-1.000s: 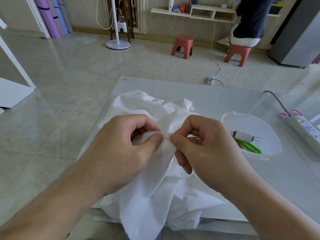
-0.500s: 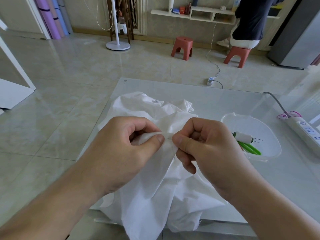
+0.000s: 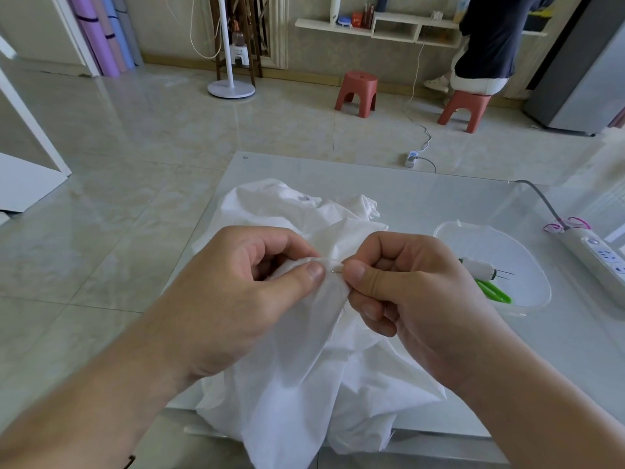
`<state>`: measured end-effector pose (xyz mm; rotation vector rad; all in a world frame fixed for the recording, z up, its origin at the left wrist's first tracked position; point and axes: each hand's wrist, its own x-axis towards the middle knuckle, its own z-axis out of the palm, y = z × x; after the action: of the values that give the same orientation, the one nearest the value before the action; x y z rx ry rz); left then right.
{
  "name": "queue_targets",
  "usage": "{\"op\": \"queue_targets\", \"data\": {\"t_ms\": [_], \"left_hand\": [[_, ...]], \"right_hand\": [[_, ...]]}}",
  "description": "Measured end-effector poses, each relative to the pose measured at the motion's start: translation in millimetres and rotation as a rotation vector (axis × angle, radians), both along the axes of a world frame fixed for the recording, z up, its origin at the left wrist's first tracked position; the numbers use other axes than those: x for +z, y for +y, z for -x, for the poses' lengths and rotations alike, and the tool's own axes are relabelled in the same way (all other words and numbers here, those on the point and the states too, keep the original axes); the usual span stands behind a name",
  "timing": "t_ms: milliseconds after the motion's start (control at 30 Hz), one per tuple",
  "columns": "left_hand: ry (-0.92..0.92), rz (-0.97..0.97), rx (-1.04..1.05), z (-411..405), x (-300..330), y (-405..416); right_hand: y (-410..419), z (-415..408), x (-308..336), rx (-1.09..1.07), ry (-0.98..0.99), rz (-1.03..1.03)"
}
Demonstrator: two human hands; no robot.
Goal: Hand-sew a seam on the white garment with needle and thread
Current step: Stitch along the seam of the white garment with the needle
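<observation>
The white garment (image 3: 297, 377) lies crumpled on the glass table (image 3: 422, 194) and hangs over its near edge. My left hand (image 3: 236, 292) pinches a raised fold of the cloth between thumb and fingers. Right beside it, my right hand (image 3: 409, 292) pinches the needle (image 3: 336, 270), of which only a short metal bit shows between the two thumbs at the fold. No thread can be made out.
A clear plastic tub (image 3: 527, 252) at the right holds a white thread spool (image 3: 478, 267) and green scissors (image 3: 493, 291). A white power strip (image 3: 598, 253) lies at the table's right edge. Red stools (image 3: 356, 93) and a seated person (image 3: 487, 42) are beyond.
My right hand has edged slightly left towards the left thumb, so less of the needle shows between them. The fold stays pinched in my left hand.
</observation>
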<state>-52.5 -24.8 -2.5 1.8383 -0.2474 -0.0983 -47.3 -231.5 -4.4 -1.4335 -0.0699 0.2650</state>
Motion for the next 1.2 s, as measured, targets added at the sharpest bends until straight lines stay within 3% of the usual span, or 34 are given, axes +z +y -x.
{"op": "queue_targets", "data": {"t_ms": [633,1200], "left_hand": [[0.028,0.101,-0.033,1,6,-1],[0.067,0.127,0.019,-1,6,0]], "right_hand": [[-2,0,1,0.125,0.021,-0.070],[-12,-4,6,0.115,-0.103,0.110]]}}
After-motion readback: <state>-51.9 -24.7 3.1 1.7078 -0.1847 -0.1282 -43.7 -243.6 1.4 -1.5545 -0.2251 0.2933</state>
